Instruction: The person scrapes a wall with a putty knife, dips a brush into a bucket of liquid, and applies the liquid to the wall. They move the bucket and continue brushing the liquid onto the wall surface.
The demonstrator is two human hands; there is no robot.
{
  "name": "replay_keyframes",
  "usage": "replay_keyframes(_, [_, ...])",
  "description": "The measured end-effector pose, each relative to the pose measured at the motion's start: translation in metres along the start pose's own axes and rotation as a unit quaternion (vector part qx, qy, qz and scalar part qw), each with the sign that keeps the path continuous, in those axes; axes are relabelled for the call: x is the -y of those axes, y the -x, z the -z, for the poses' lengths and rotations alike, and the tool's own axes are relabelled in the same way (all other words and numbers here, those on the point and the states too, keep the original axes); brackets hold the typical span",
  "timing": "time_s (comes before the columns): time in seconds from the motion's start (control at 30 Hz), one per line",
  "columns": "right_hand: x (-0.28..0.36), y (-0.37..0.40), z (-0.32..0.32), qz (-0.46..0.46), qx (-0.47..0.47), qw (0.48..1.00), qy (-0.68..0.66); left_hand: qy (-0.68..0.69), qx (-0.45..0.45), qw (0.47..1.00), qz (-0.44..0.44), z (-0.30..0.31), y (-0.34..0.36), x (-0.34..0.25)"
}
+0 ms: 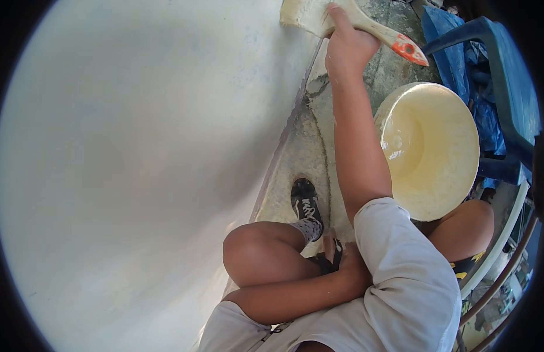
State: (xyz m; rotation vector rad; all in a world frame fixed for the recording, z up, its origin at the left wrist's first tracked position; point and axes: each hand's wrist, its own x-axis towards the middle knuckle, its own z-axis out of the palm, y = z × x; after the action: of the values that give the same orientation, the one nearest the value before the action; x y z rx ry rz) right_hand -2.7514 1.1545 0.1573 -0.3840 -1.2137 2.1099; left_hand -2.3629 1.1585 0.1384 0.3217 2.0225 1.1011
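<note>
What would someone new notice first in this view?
First, the big pale smooth surface that fills the left and middle of the view. At the top, the right hand is closed around a wide paintbrush with an orange-tipped handle, its bristles at the surface's edge. Just right of that arm sits a cream bucket, with a blue plastic chair beyond it.

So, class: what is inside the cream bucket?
The bucket shows only cream-smeared inner walls; its near rim is covered by the sleeve and knee. The brush is outside.
</note>
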Motion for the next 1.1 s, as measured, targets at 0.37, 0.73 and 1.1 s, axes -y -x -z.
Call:
replay_keyframes(0.37, [0.221, -0.020, 0.033, 0.108, 0.153, 0.982, -0.014, -0.227, 0.100, 0.957, 0.151, 0.144, -0.043, -0.051])
replay_keyframes(0.73, [0.253, 0.010, 0.263, 0.066, 0.163, 0.920, 0.350, 0.122, -0.258, 0.954, 0.091, 0.086, -0.108, 0.012])
replay_keyframes(1.1, [0.148, 0.029, 0.327, -0.104, 0.268, 0.741, 0.608, 0.072, -0.236, 0.969, -0.002, 0.033, -0.101, 0.059])
